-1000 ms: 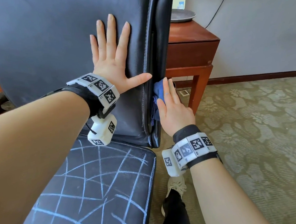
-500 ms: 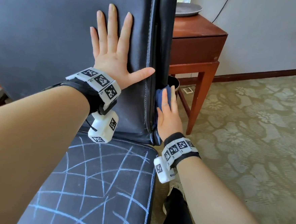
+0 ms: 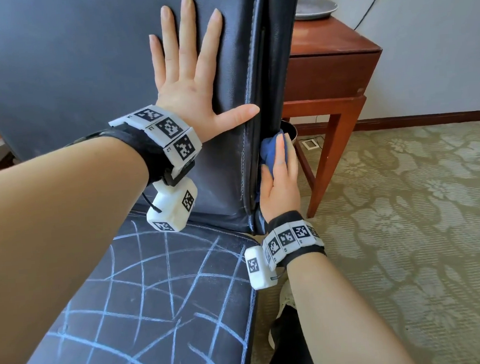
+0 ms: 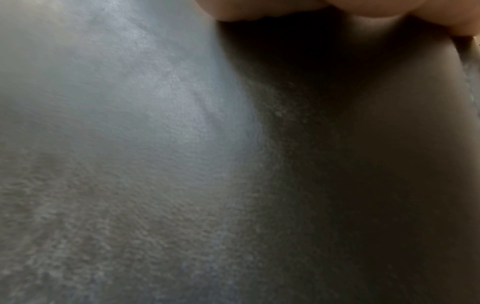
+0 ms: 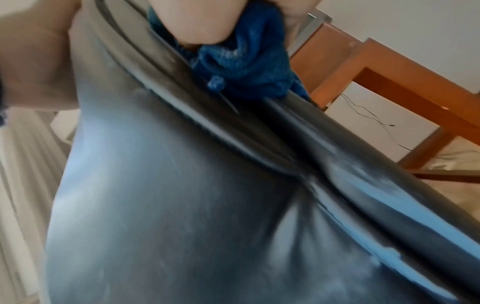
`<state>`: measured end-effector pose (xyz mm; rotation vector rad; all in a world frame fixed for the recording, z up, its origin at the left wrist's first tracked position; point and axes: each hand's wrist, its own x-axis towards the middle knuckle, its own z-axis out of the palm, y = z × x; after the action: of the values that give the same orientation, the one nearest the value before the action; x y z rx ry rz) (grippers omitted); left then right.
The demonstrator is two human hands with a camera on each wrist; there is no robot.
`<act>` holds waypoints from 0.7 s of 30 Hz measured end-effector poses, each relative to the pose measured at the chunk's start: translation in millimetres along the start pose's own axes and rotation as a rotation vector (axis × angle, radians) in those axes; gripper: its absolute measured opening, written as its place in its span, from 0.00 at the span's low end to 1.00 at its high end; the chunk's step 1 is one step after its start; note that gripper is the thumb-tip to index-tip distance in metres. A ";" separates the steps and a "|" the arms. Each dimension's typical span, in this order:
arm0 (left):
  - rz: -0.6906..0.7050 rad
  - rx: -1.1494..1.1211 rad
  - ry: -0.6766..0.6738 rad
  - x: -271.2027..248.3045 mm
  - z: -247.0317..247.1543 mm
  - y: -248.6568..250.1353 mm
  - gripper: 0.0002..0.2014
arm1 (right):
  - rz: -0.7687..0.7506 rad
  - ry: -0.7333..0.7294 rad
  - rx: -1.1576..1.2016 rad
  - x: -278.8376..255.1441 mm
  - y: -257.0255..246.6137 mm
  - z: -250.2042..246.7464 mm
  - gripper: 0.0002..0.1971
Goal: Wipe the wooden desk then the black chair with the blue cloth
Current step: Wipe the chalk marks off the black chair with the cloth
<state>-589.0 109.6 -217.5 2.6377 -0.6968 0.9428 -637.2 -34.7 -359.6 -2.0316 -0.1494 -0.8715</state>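
The black chair (image 3: 68, 66) fills the left of the head view; white chalk lines cross its seat (image 3: 157, 315). My left hand (image 3: 189, 80) lies flat on the front of the backrest with its fingers spread; the left wrist view shows only leather (image 4: 182, 144) close up. My right hand (image 3: 280, 184) holds the bunched blue cloth (image 3: 269, 151) against the backrest's right side edge, low down. In the right wrist view the blue cloth (image 5: 246, 61) sits pinched between thumb and fingers on the chair (image 5: 182, 185). The wooden desk (image 3: 330, 61) stands behind the chair.
A grey plate (image 3: 314, 7) sits on the desk and a dark bin (image 3: 290, 130) stands under it. A cable runs down the wall at the back. Patterned carpet (image 3: 406, 227) spreads to the right. My leg and shoe (image 3: 287, 300) are beside the seat.
My right hand has slid the cloth a little down the backrest's side edge, closer to the seat. The left hand has stayed flat on the backrest.
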 end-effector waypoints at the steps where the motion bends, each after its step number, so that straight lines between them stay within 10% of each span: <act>1: 0.000 -0.002 0.004 0.1 0.7 0.1 0.55 | 0.032 -0.021 -0.002 -6.1 5.4 1.7 0.31; 8: -0.006 0.008 0.009 0.2 -0.1 -0.2 0.55 | 0.330 -0.245 -0.037 -42.4 33.5 -2.3 0.31; 16: -0.009 0.010 0.016 -1.4 -0.1 0.3 0.54 | 0.063 -0.074 -0.039 -17.3 13.8 3.2 0.32; 21: -0.001 0.013 0.039 0.8 4.2 -1.4 0.54 | 0.172 -0.145 -0.200 -55.8 37.8 19.3 0.33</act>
<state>-585.5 108.9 -220.4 2.6235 -0.6821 0.9988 -653.0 -30.2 -427.7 -2.2570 0.0343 -0.6538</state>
